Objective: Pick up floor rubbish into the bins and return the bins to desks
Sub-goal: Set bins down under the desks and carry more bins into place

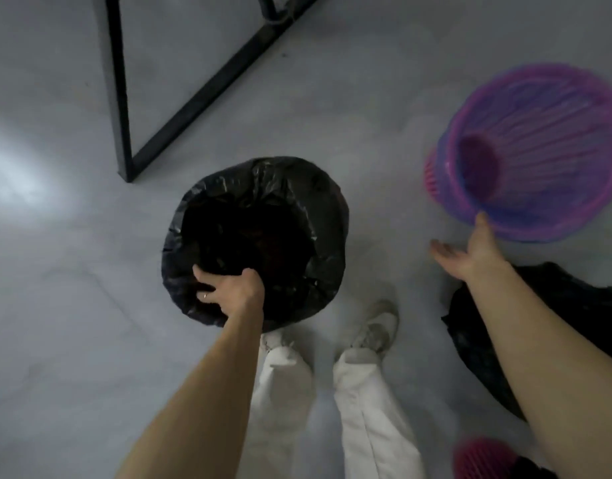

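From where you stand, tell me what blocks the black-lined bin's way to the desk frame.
Nothing visible does. Only bare floor lies between the black-lined bin and the desk frame; the left hand grips the bin's rim.

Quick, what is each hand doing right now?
Left hand: grips rim of the round black-bagged bin.
Right hand: open, thumb touching the purple slatted plastic basket.

head view, steeply down, floor close

No writing to read

The black-lined bin gripped by the left hand, the purple basket just beyond the right hand and the floor bear no legible letters, numbers or labels.
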Action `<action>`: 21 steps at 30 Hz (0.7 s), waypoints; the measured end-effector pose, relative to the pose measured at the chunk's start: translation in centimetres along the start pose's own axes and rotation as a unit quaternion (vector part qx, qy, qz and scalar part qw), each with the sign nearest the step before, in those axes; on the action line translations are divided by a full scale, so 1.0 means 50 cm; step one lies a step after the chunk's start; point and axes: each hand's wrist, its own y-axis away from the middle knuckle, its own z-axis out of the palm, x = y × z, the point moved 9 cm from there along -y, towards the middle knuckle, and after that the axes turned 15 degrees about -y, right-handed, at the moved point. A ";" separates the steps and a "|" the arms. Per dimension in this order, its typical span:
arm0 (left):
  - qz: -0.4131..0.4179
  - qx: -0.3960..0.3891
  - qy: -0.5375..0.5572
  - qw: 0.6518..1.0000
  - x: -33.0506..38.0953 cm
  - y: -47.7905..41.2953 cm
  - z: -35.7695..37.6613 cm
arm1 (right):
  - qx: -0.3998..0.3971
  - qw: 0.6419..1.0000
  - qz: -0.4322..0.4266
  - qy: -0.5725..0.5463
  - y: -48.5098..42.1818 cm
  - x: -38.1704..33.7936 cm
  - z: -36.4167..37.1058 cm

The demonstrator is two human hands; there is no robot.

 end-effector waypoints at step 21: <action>0.009 -0.029 -0.044 0.999 -0.076 -0.164 -0.075 | -0.050 0.998 -0.047 -0.010 0.084 0.202 0.099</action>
